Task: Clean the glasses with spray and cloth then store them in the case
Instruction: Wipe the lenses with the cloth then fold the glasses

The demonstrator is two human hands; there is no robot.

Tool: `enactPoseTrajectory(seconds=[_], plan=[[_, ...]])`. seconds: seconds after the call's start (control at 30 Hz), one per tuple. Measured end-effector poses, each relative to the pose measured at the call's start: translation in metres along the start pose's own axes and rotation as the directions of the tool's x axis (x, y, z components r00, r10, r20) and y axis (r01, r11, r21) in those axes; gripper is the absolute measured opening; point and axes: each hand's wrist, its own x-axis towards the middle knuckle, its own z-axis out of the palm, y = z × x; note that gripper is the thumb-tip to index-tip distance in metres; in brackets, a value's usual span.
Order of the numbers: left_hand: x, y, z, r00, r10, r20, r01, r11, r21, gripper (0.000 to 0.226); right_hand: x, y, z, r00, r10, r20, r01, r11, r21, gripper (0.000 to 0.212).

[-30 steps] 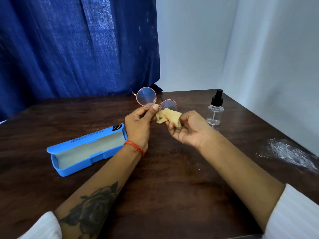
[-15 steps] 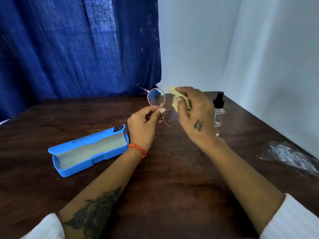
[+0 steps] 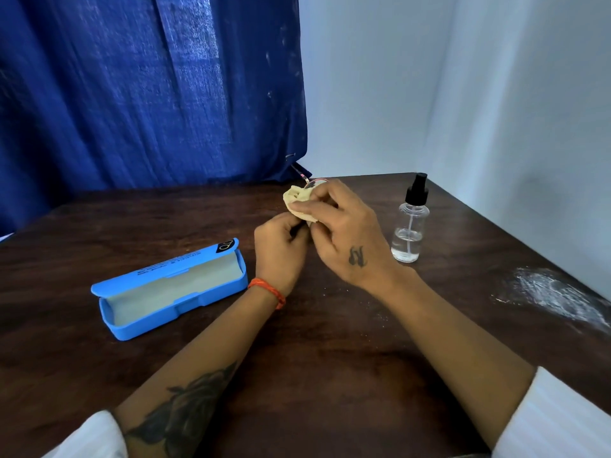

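**Wiping the lens: keep the frame steady**

Near the dark wooden desk's [image 3: 330, 358] far edge, the left hand [image 3: 281, 249] is pinching the thin pink wire-framed glasses [image 3: 309, 183], while the right hand [image 3: 344, 233] is pressing the crumpled pale-yellow cloth [image 3: 297, 198] around a lens. Light, circular strokes seem best.

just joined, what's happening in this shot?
A person is wiping a pair of glasses at a dark wooden table. The left hand holds the glasses, mostly hidden, while the right hand presses a yellow cloth around a lens. The blue case lies open and empty to the left. The spray bottle stands upright to the right, untouched.
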Motion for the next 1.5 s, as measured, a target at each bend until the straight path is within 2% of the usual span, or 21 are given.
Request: enactPoseTrajectory(seconds=[0.1,0.2,0.27,0.3,0.37,0.4,0.47,0.53,0.63,0.73,0.83,0.93,1.0,1.1,1.3,1.5], plan=[[0.001,0.000,-0.002,1.000,-0.009,0.007,0.009,0.999,-0.038,0.014,-0.001,0.005,-0.003,0.990,0.140,0.000,-0.137,0.975,0.177,0.025],[0.007,-0.004,-0.005,0.999,-0.037,0.014,0.038,0.994,-0.100,0.021,0.002,0.011,-0.011,0.967,0.237,0.096,-0.252,0.948,0.197,0.020],[0.011,-0.006,-0.007,0.995,-0.095,0.023,0.097,0.974,-0.203,0.016,0.006,0.015,-0.016,0.943,0.331,0.036,-0.332,0.921,0.206,0.019],[0.013,-0.006,-0.008,0.992,-0.124,0.027,0.127,0.959,-0.253,0.012,0.008,0.017,-0.020,0.910,0.413,-0.031,-0.393,0.884,0.252,0.021],[0.018,-0.005,-0.011,0.987,-0.153,0.040,0.158,0.936,-0.314,0.009,0.014,0.023,-0.031,0.792,0.604,-0.092,-0.505,0.732,0.457,0.025],[0.020,-0.004,-0.012,0.986,-0.157,0.052,0.166,0.925,-0.343,0.010,0.016,0.026,-0.037,0.737,0.673,-0.058,-0.533,0.633,0.562,0.027],[0.023,-0.001,-0.016,0.984,-0.159,0.078,0.177,0.889,-0.422,0.012,0.016,0.034,-0.044,0.706,0.702,0.095,-0.591,0.510,0.625,0.027],[0.026,0.000,-0.020,0.982,-0.158,0.102,0.188,0.846,-0.499,0.015,0.013,0.038,-0.046,0.738,0.624,0.256,-0.645,0.542,0.539,0.028],[0.029,0.001,-0.025,0.978,-0.148,0.145,0.205,0.777,-0.595,0.014,0.008,0.033,-0.036,0.797,0.448,0.406,-0.588,0.730,0.349,0.041],[0.030,0.000,-0.030,0.971,-0.158,0.179,0.237,0.734,-0.636,0.014,0.003,0.026,-0.020,0.875,0.277,0.398,-0.367,0.915,0.169,0.041],[0.029,-0.001,-0.031,0.965,-0.152,0.213,0.253,0.748,-0.614,0.014,-0.003,0.027,-0.009,0.932,0.132,0.339,-0.152,0.988,0.033,0.027],[0.028,-0.001,-0.029,0.961,-0.152,0.230,0.262,0.768,-0.585,0.015,-0.008,0.029,-0.007,0.952,0.065,0.298,-0.047,0.997,-0.068,0.015],[0.027,0.000,-0.028,0.965,-0.162,0.207,0.248,0.823,-0.511,0.015,-0.009,0.031,-0.007,0.954,0.072,0.292,-0.035,0.991,-0.130,0.015],[0.029,-0.001,-0.030,0.970,-0.197,0.144,0.238,0.892,-0.384,0.015,-0.011,0.038,-0.005,0.942,0.121,0.312,-0.056,0.976,-0.210,0.017],[0.032,-0.008,-0.033,0.973,-0.211,0.099,0.229,0.942,-0.246,0.016,-0.011,0.046,-0.007,0.918,0.200,0.341,-0.071,0.932,-0.356,0.023],[0.037,-0.009,-0.044,0.981,-0.196,0.013,0.194,0.962,-0.191,0.018,-0.008,0.050,-0.014,0.931,0.287,0.226,-0.152,0.867,-0.474,0.024]])
